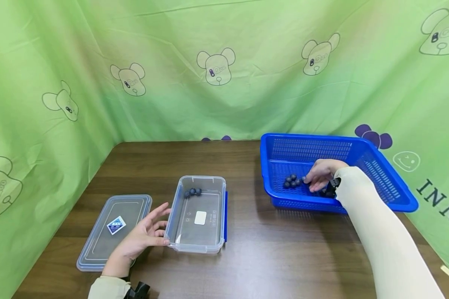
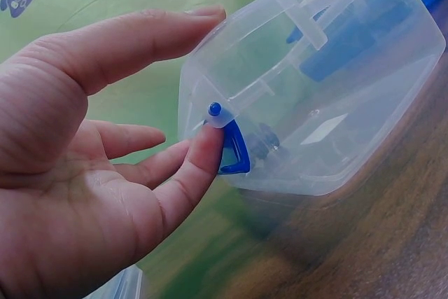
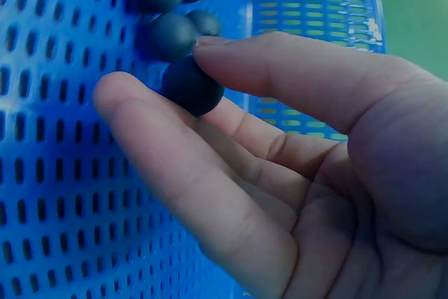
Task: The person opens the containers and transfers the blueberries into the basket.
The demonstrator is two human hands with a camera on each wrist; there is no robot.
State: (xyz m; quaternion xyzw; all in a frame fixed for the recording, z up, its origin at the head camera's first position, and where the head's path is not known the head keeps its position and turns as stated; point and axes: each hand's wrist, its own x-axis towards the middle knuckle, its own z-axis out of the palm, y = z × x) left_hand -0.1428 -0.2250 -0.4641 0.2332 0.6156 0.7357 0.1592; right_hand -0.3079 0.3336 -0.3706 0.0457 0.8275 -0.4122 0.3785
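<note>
Inside the blue perforated basket (image 1: 303, 199), my right hand (image 1: 321, 174) pinches a dark blueberry (image 3: 192, 87) between thumb and fingertips. Several more blueberries (image 1: 292, 182) cluster on the basket floor beside the fingers. My left hand (image 1: 144, 232) is at the left side of a clear plastic container (image 1: 188, 216), its thumb at the near corner of the rim. In the left wrist view one fingertip touches a blue latch (image 2: 236, 148) on the container's side; the fingers are spread and relaxed. A few blueberries (image 1: 192, 192) lie at the container's far left end.
A clear lid (image 1: 97, 241) with a blue-and-white label lies flat on the wooden table (image 1: 262, 257), left of the container and partly under the left hand. Another blue latch (image 1: 225, 216) hangs from the container's right side. Green printed cloth (image 1: 172, 108) hangs behind the table.
</note>
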